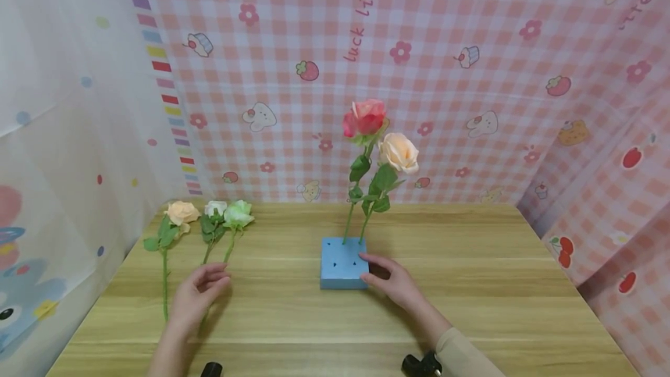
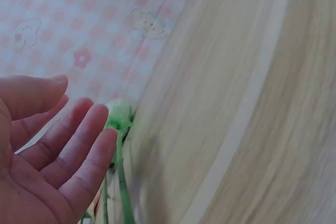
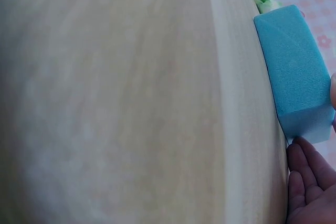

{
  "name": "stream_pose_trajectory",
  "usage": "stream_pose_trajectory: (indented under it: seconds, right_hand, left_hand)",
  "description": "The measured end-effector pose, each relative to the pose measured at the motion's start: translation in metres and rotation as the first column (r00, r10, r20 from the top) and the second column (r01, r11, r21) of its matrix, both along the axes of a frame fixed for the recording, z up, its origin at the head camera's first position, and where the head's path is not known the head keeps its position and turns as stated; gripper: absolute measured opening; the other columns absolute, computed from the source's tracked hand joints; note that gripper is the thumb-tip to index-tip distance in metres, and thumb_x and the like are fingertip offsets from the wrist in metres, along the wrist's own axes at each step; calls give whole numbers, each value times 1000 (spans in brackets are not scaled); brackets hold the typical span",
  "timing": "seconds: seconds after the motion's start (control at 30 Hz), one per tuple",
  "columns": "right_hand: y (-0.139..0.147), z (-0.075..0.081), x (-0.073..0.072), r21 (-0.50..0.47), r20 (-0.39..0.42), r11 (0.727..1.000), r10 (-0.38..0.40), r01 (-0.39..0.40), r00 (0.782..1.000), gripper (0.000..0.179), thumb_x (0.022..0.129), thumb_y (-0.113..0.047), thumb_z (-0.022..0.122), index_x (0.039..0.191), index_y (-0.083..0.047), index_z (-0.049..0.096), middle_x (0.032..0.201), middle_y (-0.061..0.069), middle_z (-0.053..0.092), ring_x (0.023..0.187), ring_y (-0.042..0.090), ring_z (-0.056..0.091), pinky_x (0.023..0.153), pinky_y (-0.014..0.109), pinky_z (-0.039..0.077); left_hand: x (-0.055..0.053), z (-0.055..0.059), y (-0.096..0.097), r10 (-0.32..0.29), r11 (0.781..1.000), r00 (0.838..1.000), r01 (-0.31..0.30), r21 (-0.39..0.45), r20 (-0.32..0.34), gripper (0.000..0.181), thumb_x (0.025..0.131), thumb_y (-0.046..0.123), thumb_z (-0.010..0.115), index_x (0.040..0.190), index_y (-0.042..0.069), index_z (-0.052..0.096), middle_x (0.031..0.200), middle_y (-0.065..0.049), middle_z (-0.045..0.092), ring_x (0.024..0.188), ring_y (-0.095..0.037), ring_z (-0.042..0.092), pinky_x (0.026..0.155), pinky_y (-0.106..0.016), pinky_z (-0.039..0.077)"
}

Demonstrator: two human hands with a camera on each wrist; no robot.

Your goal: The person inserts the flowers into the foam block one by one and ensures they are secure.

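A square blue foam block [image 1: 344, 260] with small holes in its top sits on the table. A pink-red rose [image 1: 365, 118] and a peach rose [image 1: 399, 153] stand upright in its rear holes. My right hand [image 1: 392, 281] touches the block's right side, thumb near the front corner and fingers fairly straight. To the left, my left hand [image 1: 196, 295] hovers by the stem of a green rose [image 1: 238, 214], fingers loosely bent and nothing held. In the left wrist view the palm and spread fingers partly cover the green rose [image 2: 119, 116]. A white rose [image 1: 214, 209] lies beside it.
Another peach rose [image 1: 182, 213] lies at the table's far left, its stem toward the front. Two black objects [image 1: 211, 370] [image 1: 421, 364] lie at the front edge. A pink checked curtain [image 1: 293, 150] hangs behind the wooden table [image 1: 460, 260].
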State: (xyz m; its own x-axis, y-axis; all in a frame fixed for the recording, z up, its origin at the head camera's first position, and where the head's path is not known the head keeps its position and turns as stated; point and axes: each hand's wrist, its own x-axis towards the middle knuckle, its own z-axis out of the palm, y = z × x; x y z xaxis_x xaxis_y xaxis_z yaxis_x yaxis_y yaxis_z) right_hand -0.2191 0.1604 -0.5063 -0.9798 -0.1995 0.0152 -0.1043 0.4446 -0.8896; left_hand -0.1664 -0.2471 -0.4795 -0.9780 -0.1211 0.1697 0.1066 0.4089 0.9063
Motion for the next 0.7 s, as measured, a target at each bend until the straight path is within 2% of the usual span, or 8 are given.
stream_pose_trajectory:
  seconds: [0.2,0.43,0.5,0.7]
  right_hand:
    - [1,0,1,-8,-10,1000,8,-8,1000,45,90,-28,74,134,-20,64,141,8,55,132,31,47,110,51,35]
    - [1,0,1,-13,-10,1000,6,-6,1000,45,90,-27,75,134,-20,64,141,9,55,132,31,47,110,51,35]
    - [0,1,1,-14,-8,1000,4,-4,1000,45,90,-28,74,133,-20,64,140,9,55,131,31,48,110,51,36]
    - [0,2,1,-25,-1,1000,2,-2,1000,45,90,-28,75,133,-20,64,139,9,56,128,30,50,107,51,39]
  left_hand:
    - [2,0,-11,40,999,999,-40,8,-30,34,93,3,67,124,-9,59,113,-27,65,89,5,60,76,-11,49]
    - [6,0,-19,56,996,997,-52,-65,58,40,94,9,68,130,-6,57,123,-26,62,92,5,59,78,-9,48]
    - [6,-1,-22,48,994,995,-39,-102,92,44,95,11,68,133,-5,55,125,-25,61,96,-1,60,79,-9,47]
    - [7,-4,-26,-6,981,988,36,-192,157,53,94,13,70,139,-6,49,126,-26,60,107,-31,63,79,-16,49]
